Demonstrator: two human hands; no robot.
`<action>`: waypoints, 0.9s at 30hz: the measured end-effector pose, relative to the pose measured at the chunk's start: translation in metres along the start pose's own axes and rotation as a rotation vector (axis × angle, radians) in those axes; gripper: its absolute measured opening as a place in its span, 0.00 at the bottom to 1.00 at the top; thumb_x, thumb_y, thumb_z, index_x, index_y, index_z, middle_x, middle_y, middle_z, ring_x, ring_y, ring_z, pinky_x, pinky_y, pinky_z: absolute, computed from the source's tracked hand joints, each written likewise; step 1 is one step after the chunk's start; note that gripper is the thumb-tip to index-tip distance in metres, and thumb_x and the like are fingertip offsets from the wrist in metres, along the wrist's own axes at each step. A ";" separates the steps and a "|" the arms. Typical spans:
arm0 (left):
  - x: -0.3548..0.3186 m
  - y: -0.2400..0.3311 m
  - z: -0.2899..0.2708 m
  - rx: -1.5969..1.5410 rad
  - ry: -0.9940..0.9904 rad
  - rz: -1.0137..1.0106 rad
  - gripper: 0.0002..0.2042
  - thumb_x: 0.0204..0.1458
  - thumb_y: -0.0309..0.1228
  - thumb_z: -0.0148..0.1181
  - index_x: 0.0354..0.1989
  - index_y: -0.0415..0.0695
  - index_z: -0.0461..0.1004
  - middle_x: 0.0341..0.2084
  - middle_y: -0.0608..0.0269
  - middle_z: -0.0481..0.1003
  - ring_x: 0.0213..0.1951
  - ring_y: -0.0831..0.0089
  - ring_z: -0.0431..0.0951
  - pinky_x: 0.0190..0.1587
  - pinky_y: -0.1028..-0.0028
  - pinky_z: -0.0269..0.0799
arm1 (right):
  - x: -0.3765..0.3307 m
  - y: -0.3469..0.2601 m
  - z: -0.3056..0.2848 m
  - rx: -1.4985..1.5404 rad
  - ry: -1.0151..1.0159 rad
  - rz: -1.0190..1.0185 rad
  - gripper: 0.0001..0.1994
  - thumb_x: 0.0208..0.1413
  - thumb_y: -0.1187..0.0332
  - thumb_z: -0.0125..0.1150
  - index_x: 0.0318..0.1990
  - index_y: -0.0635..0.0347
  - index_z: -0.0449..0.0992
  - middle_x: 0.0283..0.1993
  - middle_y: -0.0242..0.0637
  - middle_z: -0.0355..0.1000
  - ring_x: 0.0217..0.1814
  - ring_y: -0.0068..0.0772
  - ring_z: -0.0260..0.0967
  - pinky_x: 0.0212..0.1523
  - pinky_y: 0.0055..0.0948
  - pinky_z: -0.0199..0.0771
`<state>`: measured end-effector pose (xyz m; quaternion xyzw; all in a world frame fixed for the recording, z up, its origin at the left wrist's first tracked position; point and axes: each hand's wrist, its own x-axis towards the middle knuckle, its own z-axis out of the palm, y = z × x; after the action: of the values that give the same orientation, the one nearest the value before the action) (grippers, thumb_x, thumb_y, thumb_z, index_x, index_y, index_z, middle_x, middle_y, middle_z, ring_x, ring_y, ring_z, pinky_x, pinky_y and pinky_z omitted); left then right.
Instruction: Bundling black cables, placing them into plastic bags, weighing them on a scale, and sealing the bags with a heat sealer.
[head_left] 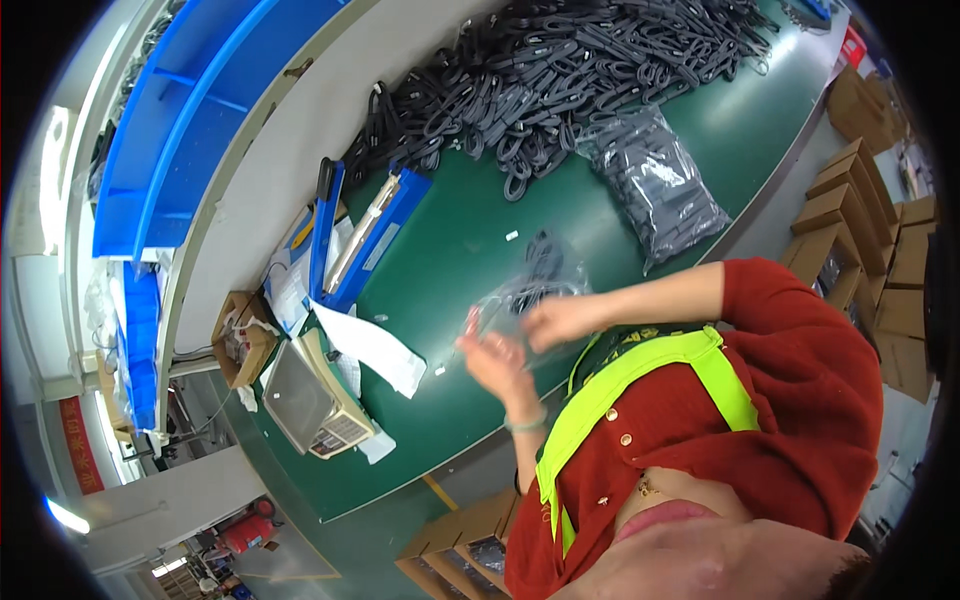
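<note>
A clear plastic bag with dark cables in it lies on the green table in front of me. My left hand is at the bag's near left edge, its fingers closed on the film and slightly blurred. Close beside it, my right hand curls its fingers over the near side of the bag. Motion smears the right fingertips a little. Farther off to the right lies a full clear bag of dark cables. Behind it spreads a large heap of looped dark cables.
On the left stand a beige scale, white paper, a blue bag sealer and a small cardboard box. Blue bins sit on the shelf above. Cardboard boxes line the right; more stand below the table edge.
</note>
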<state>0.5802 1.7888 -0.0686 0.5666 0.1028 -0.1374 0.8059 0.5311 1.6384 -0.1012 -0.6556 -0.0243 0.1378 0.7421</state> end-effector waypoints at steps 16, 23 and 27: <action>0.028 0.011 0.023 -0.029 0.179 -0.268 0.28 0.58 0.52 0.36 0.45 0.37 0.69 0.05 0.75 0.52 0.06 0.87 0.44 0.08 0.83 0.38 | 0.280 -0.001 -0.376 -1.731 0.137 -0.245 0.06 0.38 0.77 0.52 0.28 0.58 0.70 0.31 0.37 0.68 0.34 0.43 0.66 0.37 0.34 0.67; 0.045 0.000 0.031 -0.040 0.242 -0.322 0.29 0.58 0.53 0.37 0.43 0.36 0.70 0.05 0.75 0.52 0.06 0.86 0.44 0.08 0.83 0.37 | 0.284 -0.029 -0.383 -1.676 -0.150 -0.368 0.09 0.36 0.75 0.54 0.29 0.57 0.68 0.33 0.37 0.66 0.35 0.44 0.66 0.37 0.34 0.68; 0.050 -0.002 0.032 -0.003 0.225 -0.310 0.29 0.57 0.54 0.38 0.42 0.36 0.71 0.05 0.75 0.52 0.06 0.86 0.44 0.09 0.83 0.37 | 0.272 -0.033 -0.377 -1.411 -0.035 -0.121 0.12 0.35 0.73 0.57 0.32 0.56 0.68 0.35 0.38 0.66 0.35 0.44 0.67 0.38 0.34 0.69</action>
<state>0.6266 1.7529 -0.0755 0.5547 0.2785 -0.1959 0.7592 0.8798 1.3356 -0.1608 -0.9752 -0.1561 0.0582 0.1460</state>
